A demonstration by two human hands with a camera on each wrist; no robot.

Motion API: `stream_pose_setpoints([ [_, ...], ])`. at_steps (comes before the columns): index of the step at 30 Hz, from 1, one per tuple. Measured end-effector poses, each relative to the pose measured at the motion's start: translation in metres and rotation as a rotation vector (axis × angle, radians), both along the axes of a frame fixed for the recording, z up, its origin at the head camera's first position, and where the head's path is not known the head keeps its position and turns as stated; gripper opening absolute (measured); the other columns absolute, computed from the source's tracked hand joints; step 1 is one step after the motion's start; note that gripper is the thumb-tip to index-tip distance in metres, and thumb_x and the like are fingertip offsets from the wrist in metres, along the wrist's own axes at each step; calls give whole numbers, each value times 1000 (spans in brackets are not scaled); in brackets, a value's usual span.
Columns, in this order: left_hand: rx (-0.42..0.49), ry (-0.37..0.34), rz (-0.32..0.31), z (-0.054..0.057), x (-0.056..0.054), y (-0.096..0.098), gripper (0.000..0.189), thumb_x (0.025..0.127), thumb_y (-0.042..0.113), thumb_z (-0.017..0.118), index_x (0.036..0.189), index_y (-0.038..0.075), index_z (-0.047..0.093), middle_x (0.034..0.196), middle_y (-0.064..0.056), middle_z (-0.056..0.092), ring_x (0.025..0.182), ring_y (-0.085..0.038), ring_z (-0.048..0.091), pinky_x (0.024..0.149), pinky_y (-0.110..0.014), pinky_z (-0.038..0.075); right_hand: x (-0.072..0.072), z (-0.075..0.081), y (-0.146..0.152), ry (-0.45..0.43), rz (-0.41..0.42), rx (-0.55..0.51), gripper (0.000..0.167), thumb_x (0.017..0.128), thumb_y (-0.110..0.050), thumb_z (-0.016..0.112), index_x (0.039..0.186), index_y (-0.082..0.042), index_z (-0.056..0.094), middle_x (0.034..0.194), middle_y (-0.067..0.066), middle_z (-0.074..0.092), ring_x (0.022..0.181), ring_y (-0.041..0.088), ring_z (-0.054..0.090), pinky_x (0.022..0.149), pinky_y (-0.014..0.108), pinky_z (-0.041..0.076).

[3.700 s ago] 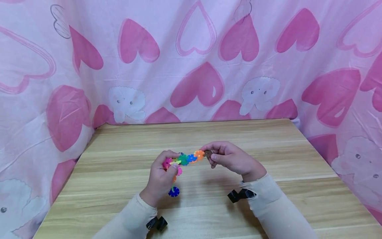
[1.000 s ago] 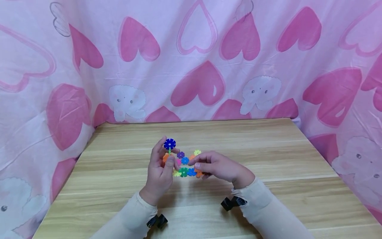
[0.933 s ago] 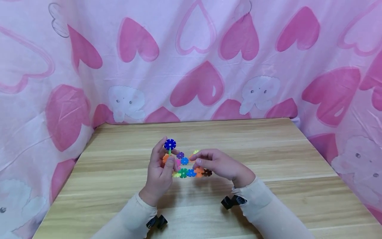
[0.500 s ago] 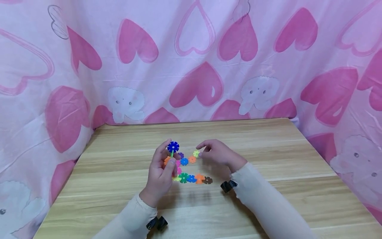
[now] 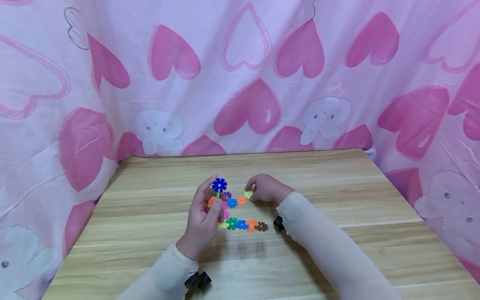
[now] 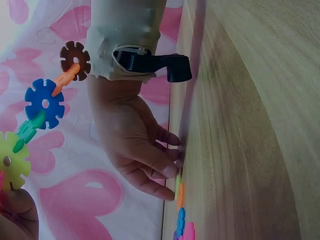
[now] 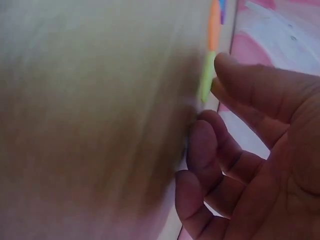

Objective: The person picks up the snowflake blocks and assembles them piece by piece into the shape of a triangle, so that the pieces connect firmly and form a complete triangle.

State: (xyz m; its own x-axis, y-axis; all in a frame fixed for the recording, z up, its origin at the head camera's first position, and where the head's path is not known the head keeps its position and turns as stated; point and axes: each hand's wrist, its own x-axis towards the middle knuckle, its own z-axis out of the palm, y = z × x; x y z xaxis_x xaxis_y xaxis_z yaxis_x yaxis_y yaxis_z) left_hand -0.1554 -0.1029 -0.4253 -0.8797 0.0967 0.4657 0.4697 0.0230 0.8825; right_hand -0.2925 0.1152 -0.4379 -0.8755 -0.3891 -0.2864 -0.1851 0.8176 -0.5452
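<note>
In the head view my left hand (image 5: 202,216) pinches a chain of linked plastic snowflake discs between thumb and fingers. A dark blue disc (image 5: 219,185) stands up at its top. From it one row runs right through a green disc (image 5: 232,223) to a brown disc (image 5: 262,226). A farther row has a light blue disc (image 5: 232,203), an orange disc (image 5: 242,200) and a yellow disc (image 5: 248,194) at its end. My right hand (image 5: 266,188) has thumb and forefinger at that yellow disc's edge, its other fingers curled, as the right wrist view shows. The left palm hides several discs.
A wood-grain table (image 5: 337,258) lies under both hands. Behind and beside it hangs a pink curtain (image 5: 210,54) with hearts. Black wrist mounts (image 5: 198,281) are strapped over the sleeves.
My left hand has turned the chain so the dark blue disc points up. The right hand has let go of the brown disc and moved back to the yellow disc.
</note>
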Motion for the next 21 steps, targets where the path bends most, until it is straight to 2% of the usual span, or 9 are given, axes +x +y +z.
stream_pose_setpoints([
  [2,5,4,-5,-1,-1,0,58,107,-3,48,160,21,39,113,-14,65,61,-18,55,59,-25,57,0,0,-1,18,16,42,18,91,-11,82,105,-18,74,102,3,67,96,23,59,97,44,52],
  [4,10,9,-9,-1,-1,0,58,107,-3,48,160,20,39,113,-12,65,60,-18,55,59,-24,57,0,0,-1,16,15,74,16,91,-12,82,99,-16,70,98,4,65,93,24,59,87,41,54],
  [7,9,14,-7,-2,-1,0,58,107,-3,48,160,20,39,113,-12,65,60,-18,54,58,-24,56,1,-2,1,7,4,106,20,91,-18,84,94,-14,64,92,4,63,86,23,59,73,36,52],
  [11,-2,-15,2,-2,0,0,59,108,-2,48,160,23,39,113,-13,66,60,-18,55,59,-25,57,6,-4,7,-1,-23,90,27,91,-23,84,92,-12,60,87,6,60,84,23,58,71,35,48],
  [14,-13,-39,6,-2,0,0,60,108,-1,49,160,26,39,114,-12,67,60,-19,55,59,-25,57,13,-3,13,-11,-51,19,29,91,-23,85,93,-12,59,83,5,57,83,22,56,74,35,46],
  [16,-17,-39,8,-2,1,0,60,108,-1,48,160,26,38,115,-12,67,60,-19,55,59,-25,57,18,0,17,-18,-78,-57,28,90,-22,85,95,-13,60,79,4,55,77,21,55,71,35,46],
  [21,-19,-11,17,0,0,-1,60,108,-3,48,160,25,38,114,-12,67,60,-19,55,59,-25,56,36,20,25,2,-108,-320,23,92,-14,82,109,-14,66,74,5,53,65,20,51,60,31,47],
])
